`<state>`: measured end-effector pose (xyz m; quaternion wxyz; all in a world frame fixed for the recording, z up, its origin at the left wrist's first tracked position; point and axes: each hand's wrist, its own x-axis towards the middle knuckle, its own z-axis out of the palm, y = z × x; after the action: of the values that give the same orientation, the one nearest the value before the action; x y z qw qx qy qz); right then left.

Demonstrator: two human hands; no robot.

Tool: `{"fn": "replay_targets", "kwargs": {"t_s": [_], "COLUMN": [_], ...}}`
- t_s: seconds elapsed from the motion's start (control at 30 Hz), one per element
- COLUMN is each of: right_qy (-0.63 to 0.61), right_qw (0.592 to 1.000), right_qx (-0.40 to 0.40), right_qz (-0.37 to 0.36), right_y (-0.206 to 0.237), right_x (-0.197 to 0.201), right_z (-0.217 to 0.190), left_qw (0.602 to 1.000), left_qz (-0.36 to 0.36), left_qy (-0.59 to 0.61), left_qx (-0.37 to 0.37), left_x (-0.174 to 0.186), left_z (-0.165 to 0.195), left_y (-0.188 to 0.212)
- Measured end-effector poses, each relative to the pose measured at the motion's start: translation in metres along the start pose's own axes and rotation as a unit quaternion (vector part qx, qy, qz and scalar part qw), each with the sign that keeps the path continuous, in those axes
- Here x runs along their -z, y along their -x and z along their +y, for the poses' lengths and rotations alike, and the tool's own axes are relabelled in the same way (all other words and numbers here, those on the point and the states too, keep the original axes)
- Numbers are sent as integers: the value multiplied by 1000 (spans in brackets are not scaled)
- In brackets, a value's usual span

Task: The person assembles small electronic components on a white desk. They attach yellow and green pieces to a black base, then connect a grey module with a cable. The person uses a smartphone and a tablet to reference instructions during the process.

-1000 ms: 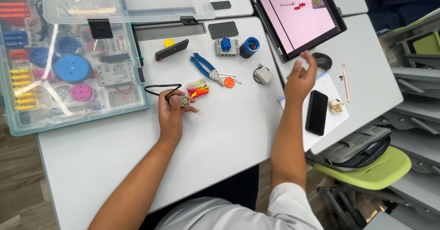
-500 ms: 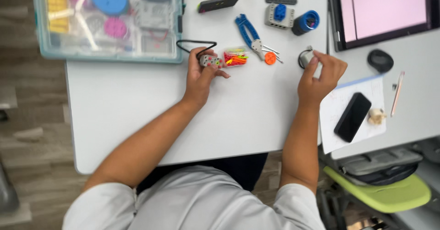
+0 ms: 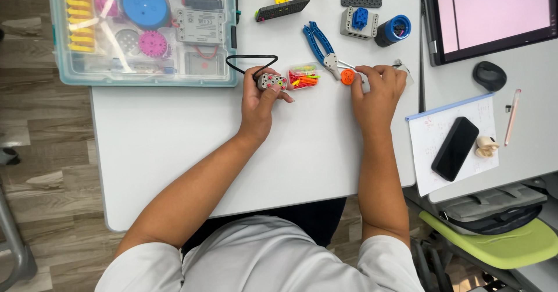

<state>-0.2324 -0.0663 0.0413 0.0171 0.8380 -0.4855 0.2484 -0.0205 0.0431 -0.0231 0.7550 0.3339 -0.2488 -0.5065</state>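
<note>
Showing coloured studs: small grey block (image 3: 271,81)

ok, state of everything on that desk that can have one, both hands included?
left hand: gripping small grey block with a black cable
right hand: fingertips on orange round piece
clear plastic parts box: lid open, full of parts
small clear tub of coloured pins: open
blue-handled pliers: lying flat, untouched
tablet screen: on, pink picture
black phone: screen dark, lying on paper sheet
</note>
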Motion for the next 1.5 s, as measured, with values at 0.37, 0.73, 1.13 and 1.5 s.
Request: {"fn": "replay_targets", "kwargs": {"t_s": [0.37,0.73,1.13,1.5], "right_qy": [20,-105,-363,-254], "right_qw": [996,988,931,965], "right_qx": [-80,-113,4,53], "right_qz": [-40,19,-15,23], "right_y": [8,9,24,21], "right_x": [-2,7,10,11], "right_z": [30,15,-83,-89], "left_qw": [999,999,989,963], "left_qz": [4,-12,-118,-100], "left_qy": [-36,-10,-88,-235], "left_qx": [7,52,-24,-86], "left_x": [-2,-2,-3,-9], "left_z": [2,2,-4,2], "left_y": [-2,-1,13,17]}}
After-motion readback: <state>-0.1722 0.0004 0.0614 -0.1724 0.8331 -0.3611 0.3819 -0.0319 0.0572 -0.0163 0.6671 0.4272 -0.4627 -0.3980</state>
